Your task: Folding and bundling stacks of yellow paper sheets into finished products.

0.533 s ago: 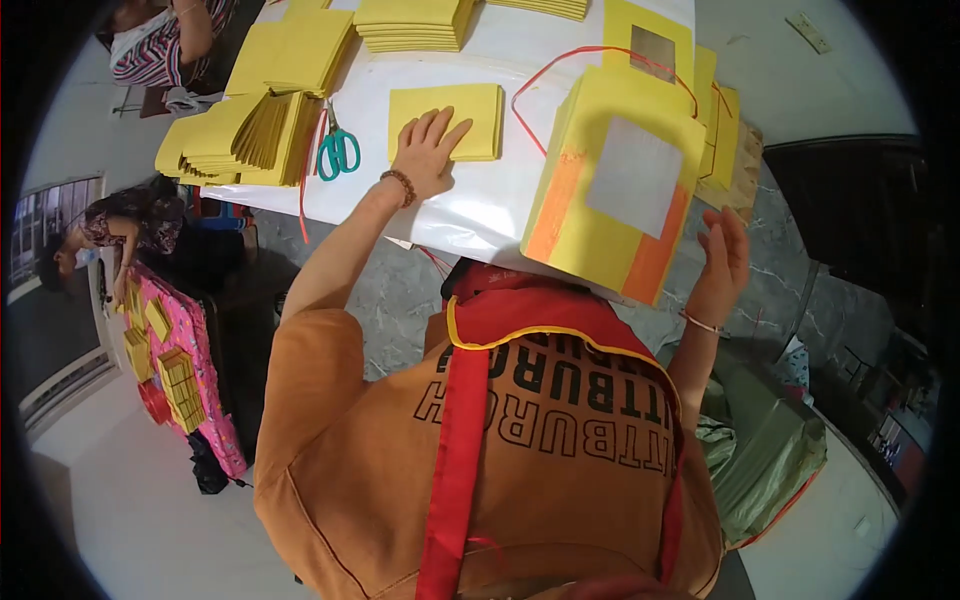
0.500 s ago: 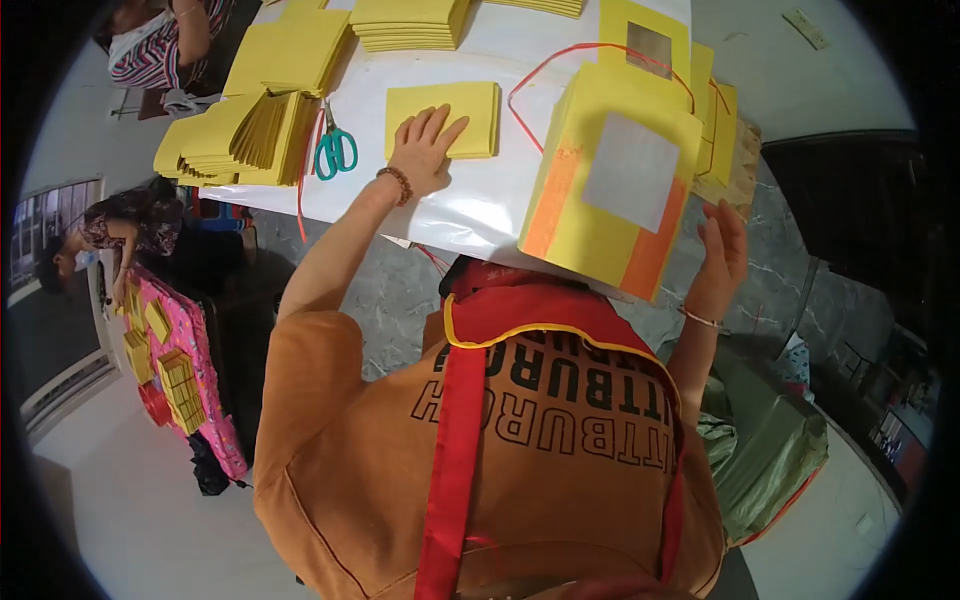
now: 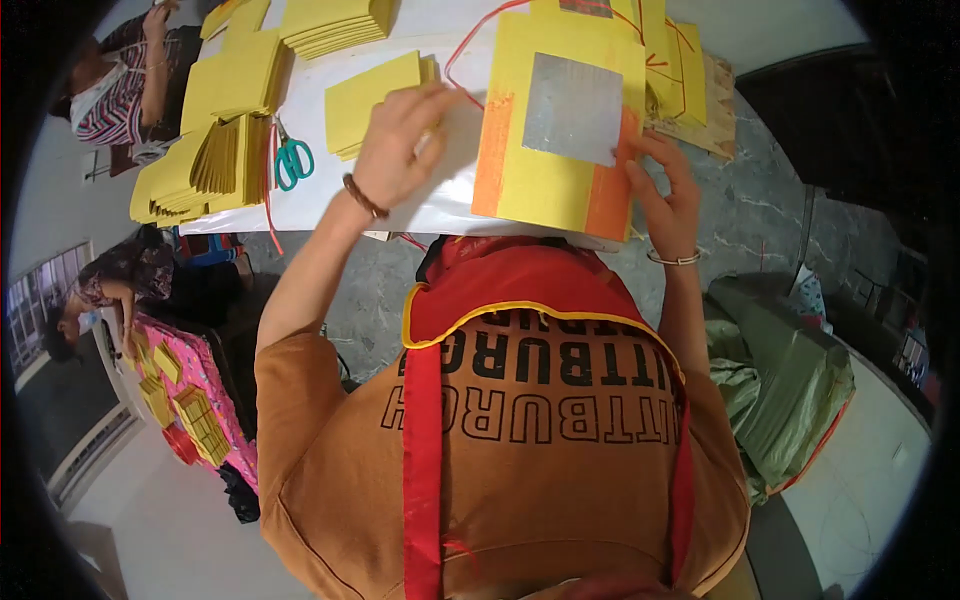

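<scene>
A thick stack of yellow joss paper (image 3: 545, 185) with orange bands and a silver square on top lies near the table's front edge. My right hand (image 3: 668, 195) has its thumb and fingers closed at the stack's right edge. My left hand (image 3: 400, 145) is raised with bent fingers, thumb apart from them, and I see nothing held in it. It is over the right side of a small folded yellow paper bundle (image 3: 355, 110), partly hiding it. A red string (image 3: 462, 52) loops at the upper left of the thick stack.
Green-handled scissors (image 3: 292, 163) lie left of the bundle, beside fanned yellow paper stacks (image 3: 225, 160). Tied yellow packets (image 3: 690, 80) stand at the table's right. A green plastic-wrapped bulk (image 3: 790, 380) is on the floor. Another person (image 3: 120, 290) works at a pink-covered table (image 3: 215, 400).
My left hand has lifted off the small bundle, which now lies tilted. My right hand has come to the thick stack's right edge. The view has shifted, and the stack looks flatter.
</scene>
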A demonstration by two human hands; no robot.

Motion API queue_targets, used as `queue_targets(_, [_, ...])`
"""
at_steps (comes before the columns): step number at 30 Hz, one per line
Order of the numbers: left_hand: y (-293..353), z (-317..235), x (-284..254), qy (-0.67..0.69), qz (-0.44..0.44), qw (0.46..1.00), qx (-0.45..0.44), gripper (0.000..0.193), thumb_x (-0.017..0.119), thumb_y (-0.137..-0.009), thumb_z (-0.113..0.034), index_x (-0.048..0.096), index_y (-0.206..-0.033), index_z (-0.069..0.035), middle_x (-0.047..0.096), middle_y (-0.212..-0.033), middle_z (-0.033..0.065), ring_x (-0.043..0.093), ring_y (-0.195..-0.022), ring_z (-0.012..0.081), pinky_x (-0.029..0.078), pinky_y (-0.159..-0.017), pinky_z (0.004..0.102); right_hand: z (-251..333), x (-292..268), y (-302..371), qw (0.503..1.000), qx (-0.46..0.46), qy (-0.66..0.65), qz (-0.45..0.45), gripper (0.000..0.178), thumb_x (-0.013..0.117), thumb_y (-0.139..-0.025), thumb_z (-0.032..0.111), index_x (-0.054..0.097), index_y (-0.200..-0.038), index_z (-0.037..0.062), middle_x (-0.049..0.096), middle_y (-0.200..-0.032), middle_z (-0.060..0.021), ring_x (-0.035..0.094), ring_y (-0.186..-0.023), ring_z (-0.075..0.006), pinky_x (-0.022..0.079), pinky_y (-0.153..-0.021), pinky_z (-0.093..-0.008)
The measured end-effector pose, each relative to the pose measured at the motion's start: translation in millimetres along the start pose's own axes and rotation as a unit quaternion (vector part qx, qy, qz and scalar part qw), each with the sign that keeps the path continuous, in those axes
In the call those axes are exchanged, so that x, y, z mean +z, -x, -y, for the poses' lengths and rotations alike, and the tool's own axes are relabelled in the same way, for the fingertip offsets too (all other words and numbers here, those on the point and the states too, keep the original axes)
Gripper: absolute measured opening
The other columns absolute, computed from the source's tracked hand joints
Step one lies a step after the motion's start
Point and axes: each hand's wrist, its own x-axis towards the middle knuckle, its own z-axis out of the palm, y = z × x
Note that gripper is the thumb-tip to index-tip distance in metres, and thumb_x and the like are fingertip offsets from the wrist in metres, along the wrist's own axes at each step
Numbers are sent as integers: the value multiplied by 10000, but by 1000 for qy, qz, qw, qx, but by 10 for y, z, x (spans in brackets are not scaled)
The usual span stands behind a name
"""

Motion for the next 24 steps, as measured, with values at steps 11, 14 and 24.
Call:
queue_targets(11, [-127,-745,103,-39,127,968,213,423,635,-739,-306,570,-1091,-81,544,-1030,68,497,-926,228,400,-750,326,-237,76,68,998,7,-57,37,116,653,-754,94,630,-867,76,624,-1017,-36,508,-1085,-241,338,-988,-375])
queue_targets(14, [-143,-769,91,-46,133,965,220,388,637,-739,-282,582,-1065,-79,552,-1020,64,506,-915,226,413,-732,328,-236,108,97,993,40,-108,27,104,648,-763,84,630,-865,76,620,-1022,-35,496,-1094,-220,329,-998,-367])
queue_targets(24, [-214,-715,124,184,117,972,91,100,617,-763,-130,603,-777,-31,567,-718,79,548,-699,254,454,-621,324,-320,142,142,974,92,-208,18,100,597,-830,130,625,-872,43,610,-1053,-41,491,-1084,-183,323,-979,-329])
